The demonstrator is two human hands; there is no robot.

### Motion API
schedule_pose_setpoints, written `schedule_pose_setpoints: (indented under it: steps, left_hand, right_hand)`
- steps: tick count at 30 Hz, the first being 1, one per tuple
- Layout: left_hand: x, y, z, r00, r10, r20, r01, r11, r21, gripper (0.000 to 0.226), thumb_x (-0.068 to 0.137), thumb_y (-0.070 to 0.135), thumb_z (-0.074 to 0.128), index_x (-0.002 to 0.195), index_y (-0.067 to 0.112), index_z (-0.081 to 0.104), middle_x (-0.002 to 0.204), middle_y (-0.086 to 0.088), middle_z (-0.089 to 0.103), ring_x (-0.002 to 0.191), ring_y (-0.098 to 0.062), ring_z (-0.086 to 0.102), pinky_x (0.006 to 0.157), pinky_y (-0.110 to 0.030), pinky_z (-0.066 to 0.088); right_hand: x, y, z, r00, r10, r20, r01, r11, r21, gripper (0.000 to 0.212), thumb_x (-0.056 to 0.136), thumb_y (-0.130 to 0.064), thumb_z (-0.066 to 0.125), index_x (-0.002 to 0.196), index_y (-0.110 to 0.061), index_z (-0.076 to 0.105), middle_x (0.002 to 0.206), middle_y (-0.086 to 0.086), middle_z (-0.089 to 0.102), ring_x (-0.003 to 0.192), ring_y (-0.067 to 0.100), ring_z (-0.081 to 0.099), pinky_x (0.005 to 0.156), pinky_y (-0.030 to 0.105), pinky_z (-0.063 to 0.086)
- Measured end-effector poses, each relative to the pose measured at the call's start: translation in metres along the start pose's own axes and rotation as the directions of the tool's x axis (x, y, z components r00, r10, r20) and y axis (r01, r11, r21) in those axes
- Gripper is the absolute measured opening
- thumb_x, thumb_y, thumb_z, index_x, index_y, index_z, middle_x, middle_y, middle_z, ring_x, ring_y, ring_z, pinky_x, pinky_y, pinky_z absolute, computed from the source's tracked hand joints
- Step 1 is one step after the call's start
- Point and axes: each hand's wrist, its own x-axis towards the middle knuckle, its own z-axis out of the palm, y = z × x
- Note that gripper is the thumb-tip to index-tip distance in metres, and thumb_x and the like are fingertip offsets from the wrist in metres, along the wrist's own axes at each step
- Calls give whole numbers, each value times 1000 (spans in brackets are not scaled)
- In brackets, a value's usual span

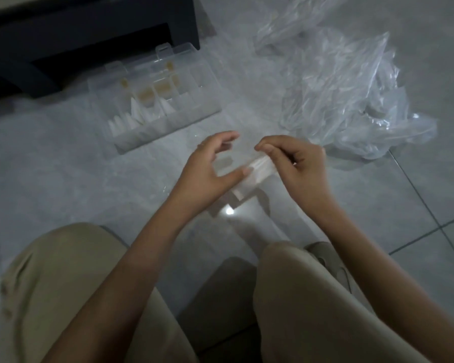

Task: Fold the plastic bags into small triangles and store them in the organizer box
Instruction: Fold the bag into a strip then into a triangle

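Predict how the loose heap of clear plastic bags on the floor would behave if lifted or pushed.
The heap of clear bags would probably sag and trail, since its film lies crumpled. It likely weighs little for its bulk, being see-through. On the glossy floor tiles it may slide readily.

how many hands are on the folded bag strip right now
2. The right hand pinches the folded strip at its right end; the left hand touches its left edge with the thumb, fingers curved above. Clear plastic may hide further contact.
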Motion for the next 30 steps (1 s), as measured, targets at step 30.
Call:
schedule_pose_setpoints:
  steps: [30]
  left_hand:
    - [3, 1, -40, 982, -177, -63, 129, 879, -458, 19, 84, -9, 62, 79, 10, 65, 83, -4, 66, 75, -14, 66, 68, -24, 54]
  right_hand:
    - [23, -28, 39, 918, 180, 354, -322, 860, 396, 22, 93, 4, 51, 90, -16, 60, 77, 7, 60, 72, 21, 57, 65, 29, 50]
